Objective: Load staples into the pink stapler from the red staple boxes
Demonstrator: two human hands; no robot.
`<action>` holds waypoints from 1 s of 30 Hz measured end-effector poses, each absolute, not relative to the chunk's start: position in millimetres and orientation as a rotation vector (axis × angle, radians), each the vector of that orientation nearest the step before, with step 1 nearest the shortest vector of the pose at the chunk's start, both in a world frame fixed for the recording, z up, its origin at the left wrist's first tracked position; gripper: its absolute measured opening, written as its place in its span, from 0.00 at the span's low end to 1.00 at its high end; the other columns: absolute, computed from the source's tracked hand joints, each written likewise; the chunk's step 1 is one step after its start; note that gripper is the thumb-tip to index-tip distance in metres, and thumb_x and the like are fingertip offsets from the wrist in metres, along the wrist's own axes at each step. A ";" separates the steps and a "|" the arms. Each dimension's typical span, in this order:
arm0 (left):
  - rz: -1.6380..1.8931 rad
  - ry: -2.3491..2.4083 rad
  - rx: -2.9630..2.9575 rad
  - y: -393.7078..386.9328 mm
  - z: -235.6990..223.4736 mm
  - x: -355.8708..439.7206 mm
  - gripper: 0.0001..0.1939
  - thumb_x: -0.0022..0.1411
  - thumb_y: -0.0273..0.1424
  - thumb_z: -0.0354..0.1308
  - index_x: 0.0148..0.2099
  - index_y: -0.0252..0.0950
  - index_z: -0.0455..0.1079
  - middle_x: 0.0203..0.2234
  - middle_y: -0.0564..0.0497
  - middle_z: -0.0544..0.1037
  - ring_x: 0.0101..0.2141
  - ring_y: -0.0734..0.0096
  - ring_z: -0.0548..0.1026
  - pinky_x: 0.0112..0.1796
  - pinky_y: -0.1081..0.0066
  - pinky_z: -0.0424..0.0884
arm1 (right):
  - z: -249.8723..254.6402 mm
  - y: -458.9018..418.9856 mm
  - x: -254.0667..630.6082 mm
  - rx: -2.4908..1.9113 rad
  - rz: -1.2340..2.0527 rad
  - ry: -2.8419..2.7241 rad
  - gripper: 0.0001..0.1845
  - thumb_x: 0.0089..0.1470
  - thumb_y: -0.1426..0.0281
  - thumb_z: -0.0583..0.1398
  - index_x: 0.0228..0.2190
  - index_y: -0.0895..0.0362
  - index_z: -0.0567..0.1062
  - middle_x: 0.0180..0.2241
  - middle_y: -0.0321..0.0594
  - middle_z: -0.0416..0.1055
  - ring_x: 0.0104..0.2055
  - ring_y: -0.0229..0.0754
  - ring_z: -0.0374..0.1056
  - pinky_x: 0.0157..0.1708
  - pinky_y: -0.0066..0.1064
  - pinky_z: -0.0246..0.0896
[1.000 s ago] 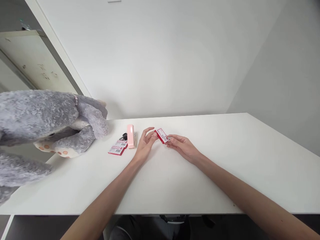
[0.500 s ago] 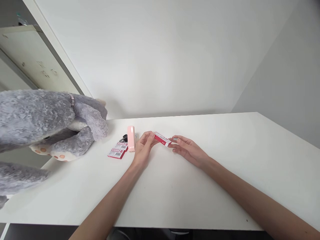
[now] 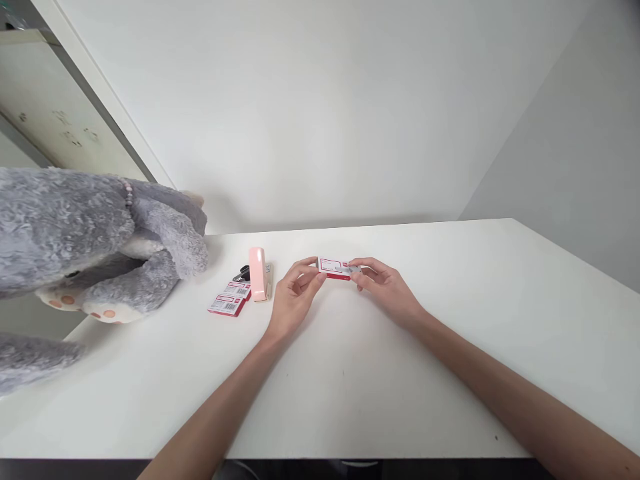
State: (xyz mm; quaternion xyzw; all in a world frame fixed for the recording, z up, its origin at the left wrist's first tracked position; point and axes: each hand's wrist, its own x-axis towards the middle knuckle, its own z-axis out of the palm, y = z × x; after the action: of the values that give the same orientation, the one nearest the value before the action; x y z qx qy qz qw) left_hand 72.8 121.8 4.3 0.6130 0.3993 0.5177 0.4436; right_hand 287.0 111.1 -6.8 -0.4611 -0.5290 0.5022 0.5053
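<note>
Red-and-white rectangular box (image 3: pixel 332 267), right of glossy pink stapler (image 3: pixel 257 275): left hand (image 3: pixel 294 300) pinches stapler-side end, thumb opposing fingers; right hand (image 3: pixel 390 289), fingers nearly closed, grips small grey piece (image 3: pixel 355 269) at opposite end.

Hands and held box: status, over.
Left hand gripping red-and-white box. Right hand pinching grey piece at box's right end. Pink stapler left of left hand.

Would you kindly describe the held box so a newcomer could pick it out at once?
On the white table, find the pink stapler, to the right of the big grey plush toy. Further right, between the left grip and the right grip, is the red-and-white box. Two similar boxes lie left of the stapler; only this one is held.
</note>
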 end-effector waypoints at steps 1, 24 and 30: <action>1.273 0.990 1.511 121.7 4.3 72.7 0.14 0.61 0.44 0.67 0.39 0.39 0.75 0.60 0.45 0.72 0.52 0.55 0.80 0.56 0.55 0.74 | -6.5 111.4 287.2 -1.150 1.171 -1.280 0.20 0.53 0.51 0.68 0.44 0.46 0.79 0.45 0.39 0.78 0.36 0.42 0.69 0.40 0.38 0.65; 1.209 0.839 1.295 127.8 -0.2 73.2 0.17 0.63 0.43 0.67 0.41 0.38 0.66 0.60 0.45 0.74 0.56 0.56 0.78 0.63 0.46 0.69 | -1.0 113.1 292.1 -1.000 1.326 -1.174 0.27 0.58 0.45 0.62 0.49 0.50 0.77 0.29 0.35 0.70 0.25 0.37 0.62 0.27 0.34 0.61; 1.139 0.889 1.354 125.5 4.7 72.6 0.29 0.60 0.43 0.69 0.60 0.44 0.67 0.61 0.45 0.74 0.50 0.54 0.82 0.60 0.48 0.70 | 1.2 116.4 295.2 -0.934 1.390 -1.063 0.29 0.57 0.43 0.61 0.51 0.49 0.77 0.27 0.33 0.64 0.24 0.37 0.58 0.26 0.33 0.58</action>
State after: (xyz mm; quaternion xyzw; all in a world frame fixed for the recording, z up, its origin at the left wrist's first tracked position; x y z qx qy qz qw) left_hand 72.6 125.5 4.7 0.5717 0.3754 0.4809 0.5486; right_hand 295.2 116.4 1.2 -0.3940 -0.4484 0.5865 0.5475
